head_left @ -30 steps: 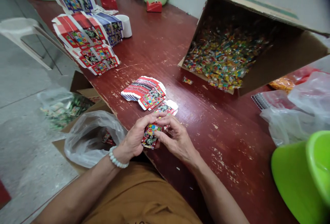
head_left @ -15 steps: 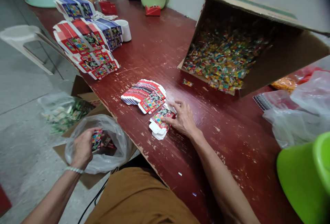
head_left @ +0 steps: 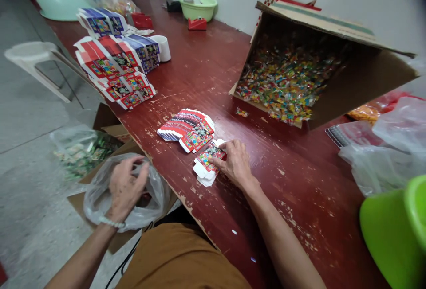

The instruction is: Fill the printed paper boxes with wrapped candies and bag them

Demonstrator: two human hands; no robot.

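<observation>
My left hand (head_left: pixel 128 187) is over the mouth of a clear plastic bag (head_left: pixel 96 200), fingers apart with nothing in them. Dark, reddish contents show deep in this bag, partly hidden by the hand. On the table, my right hand (head_left: pixel 237 161) grips the right side of a small printed carton (head_left: pixel 209 158), thumb on its face and fingers at its far edge. White end flaps stick out toward me from the carton. Just beyond it lies a fanned stack of flat red cartons (head_left: pixel 186 127).
A tipped cardboard box (head_left: pixel 362 89) full of wrapped candies (head_left: pixel 286 85) stands at the back right, one loose candy (head_left: pixel 242 112) before it. Taped carton bundles (head_left: pixel 111 65) and a white mug (head_left: pixel 163 48) sit at left. A green bin (head_left: pixel 389 231) is at right.
My left hand has let go of the small red carton over the bag and opened, moving slightly right. My right hand's fingers have closed in on the carton on the table.
</observation>
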